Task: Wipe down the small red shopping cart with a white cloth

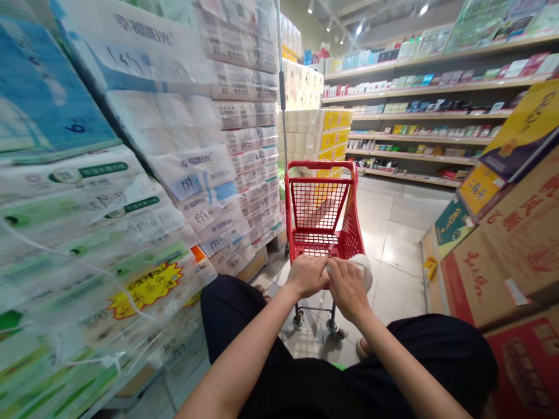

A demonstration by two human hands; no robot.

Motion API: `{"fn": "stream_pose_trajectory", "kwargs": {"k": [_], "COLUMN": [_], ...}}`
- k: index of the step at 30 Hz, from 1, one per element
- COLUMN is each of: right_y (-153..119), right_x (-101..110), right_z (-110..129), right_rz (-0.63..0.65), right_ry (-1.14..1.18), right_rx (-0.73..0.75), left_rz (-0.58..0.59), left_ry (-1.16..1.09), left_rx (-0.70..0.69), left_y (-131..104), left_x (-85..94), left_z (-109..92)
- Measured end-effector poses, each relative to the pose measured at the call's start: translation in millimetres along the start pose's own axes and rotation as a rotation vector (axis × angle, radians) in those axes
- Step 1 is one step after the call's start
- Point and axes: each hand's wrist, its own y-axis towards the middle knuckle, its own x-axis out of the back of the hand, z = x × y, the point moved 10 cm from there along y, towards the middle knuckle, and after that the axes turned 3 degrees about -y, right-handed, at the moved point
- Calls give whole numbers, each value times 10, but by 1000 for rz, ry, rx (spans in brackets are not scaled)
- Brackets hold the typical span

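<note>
Below centre of frame: your right hand [348, 284], the nearer, curls on white rounded paper-like roll [365, 272] | long axis seemingly sideways | your left hand [307, 276] curled beside, its pinch I cannot tell

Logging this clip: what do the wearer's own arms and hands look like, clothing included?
Both forearms show bare, with no sleeve in view. The left hand and right hand are ungloved; no watch or ring is visible. Below are dark navy trousers and a black top.
</note>
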Motion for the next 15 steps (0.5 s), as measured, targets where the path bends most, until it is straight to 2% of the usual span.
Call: {"fn": "stream_pose_trajectory", "kwargs": {"k": [3,6,12,15], "right_y": [-31,-113,-219,-153], "right_x": [33,85,239,272], "right_z": [76,32,-558,-687], "right_rz": [-35,-6,9,15], "right_ry": [15,19,-43,-57], "right_rx": [4,106,148,167], "left_rz": [-10,-2,23,33], "left_ry": [19,49,35,17], "left_rx": [29,34,-11,-9], "left_y": [-1,-5,-23,-25], "left_x": [16,29,41,39], "left_z": [57,90,55,42]}}
